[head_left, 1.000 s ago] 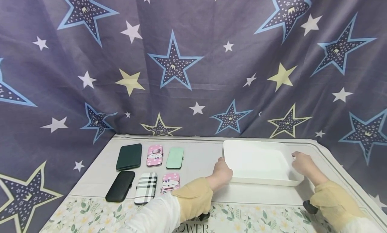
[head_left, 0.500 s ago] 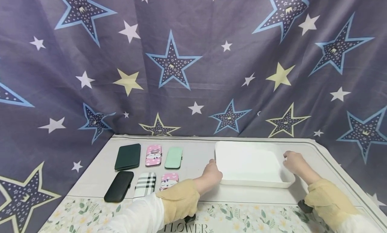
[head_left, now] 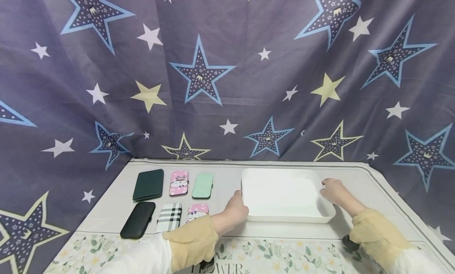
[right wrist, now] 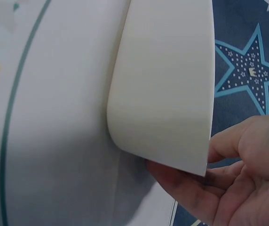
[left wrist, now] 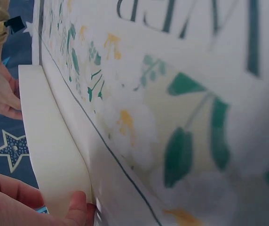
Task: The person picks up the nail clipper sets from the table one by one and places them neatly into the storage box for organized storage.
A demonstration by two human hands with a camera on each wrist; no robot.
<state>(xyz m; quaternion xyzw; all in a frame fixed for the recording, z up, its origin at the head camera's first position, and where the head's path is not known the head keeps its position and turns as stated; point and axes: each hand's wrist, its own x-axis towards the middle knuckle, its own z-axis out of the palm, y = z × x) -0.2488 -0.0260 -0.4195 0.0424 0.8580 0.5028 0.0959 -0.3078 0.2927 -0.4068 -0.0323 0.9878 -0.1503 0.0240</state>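
Grip: left hand (head_left: 232,211) and right hand (head_left: 335,193) both pinching white rectangular tray (head_left: 282,195), one at each end. Tray on floral-print tablecloth (head_left: 355,179), right of mint-green case (head_left: 202,186). Versus 1 s ago: tray shifted left, nearer that case; case unmoved.

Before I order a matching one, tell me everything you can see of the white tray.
The white tray is a shallow, rounded-corner rectangle with low walls, smooth and plastic-looking. Nothing shows inside. It is open side up, roughly level, over the pale tablecloth; whether it is slightly lifted is unclear. The left hand grips its left end, the right hand its right end.
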